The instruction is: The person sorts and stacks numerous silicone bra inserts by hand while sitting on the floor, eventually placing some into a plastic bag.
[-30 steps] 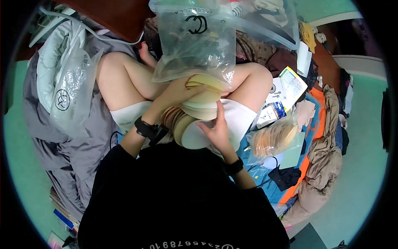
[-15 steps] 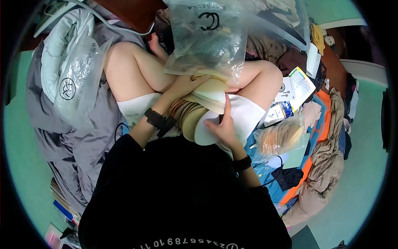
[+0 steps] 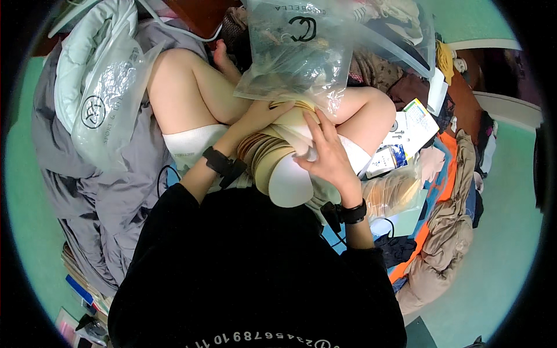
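Observation:
On my lap lies a long nested row of oval, cup-shaped bra pads (image 3: 268, 156), shading from brown through beige to white. My left hand (image 3: 262, 116) is closed round the far left side of the cream pads (image 3: 290, 120), its fingertips partly under a clear plastic bag (image 3: 293, 64). From the right, my right hand (image 3: 331, 155) grips the pads, its fingers on the cream and white ones and its thumb by the near white pad (image 3: 292, 181). That white pad faces up at the near end of the row.
Another clear bag (image 3: 104, 124) lies on grey bedding (image 3: 133, 191) at left. To the right are a bag of orange-beige pads (image 3: 391, 188), a small blue-and-white box (image 3: 387, 160), printed sheets (image 3: 415, 127) and a crumpled beige cloth (image 3: 444, 243). A translucent bin (image 3: 400, 40) stands beyond my knee.
My right hand has moved right and turned, its fingers now lying over the cream and white pads. The near white pad has shifted slightly toward me. My left hand keeps its hold.

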The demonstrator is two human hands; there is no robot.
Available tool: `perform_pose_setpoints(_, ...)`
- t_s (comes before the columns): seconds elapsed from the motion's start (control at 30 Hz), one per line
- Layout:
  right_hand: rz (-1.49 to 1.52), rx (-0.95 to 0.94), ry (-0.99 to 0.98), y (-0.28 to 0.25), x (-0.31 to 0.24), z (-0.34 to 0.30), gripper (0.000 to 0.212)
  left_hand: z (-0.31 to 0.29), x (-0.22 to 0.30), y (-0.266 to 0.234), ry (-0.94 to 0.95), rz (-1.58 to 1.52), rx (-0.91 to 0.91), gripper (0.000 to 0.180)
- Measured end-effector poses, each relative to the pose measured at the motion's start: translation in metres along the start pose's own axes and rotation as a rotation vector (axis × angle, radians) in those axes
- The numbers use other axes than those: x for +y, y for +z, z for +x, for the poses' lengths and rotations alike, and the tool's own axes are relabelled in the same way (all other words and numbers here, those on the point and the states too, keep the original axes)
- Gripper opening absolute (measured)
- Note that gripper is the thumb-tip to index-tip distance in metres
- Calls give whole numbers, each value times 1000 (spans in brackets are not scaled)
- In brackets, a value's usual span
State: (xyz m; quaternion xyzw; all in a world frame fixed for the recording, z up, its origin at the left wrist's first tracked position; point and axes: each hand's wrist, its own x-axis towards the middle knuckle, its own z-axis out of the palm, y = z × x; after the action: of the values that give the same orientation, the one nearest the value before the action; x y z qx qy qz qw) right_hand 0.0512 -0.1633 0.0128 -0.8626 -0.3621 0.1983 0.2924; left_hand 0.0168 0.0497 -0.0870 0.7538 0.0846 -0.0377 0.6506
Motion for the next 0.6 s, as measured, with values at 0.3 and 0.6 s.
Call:
perform_pose_setpoints(0.3, 79, 39, 45, 8, 18, 5, 76, -4, 8, 1, -24, 1, -21, 44)
perform_pose_setpoints(0.6, -189, 106, -166, 19, 20, 26, 85, -19, 13, -11, -89, -32, -103, 49)
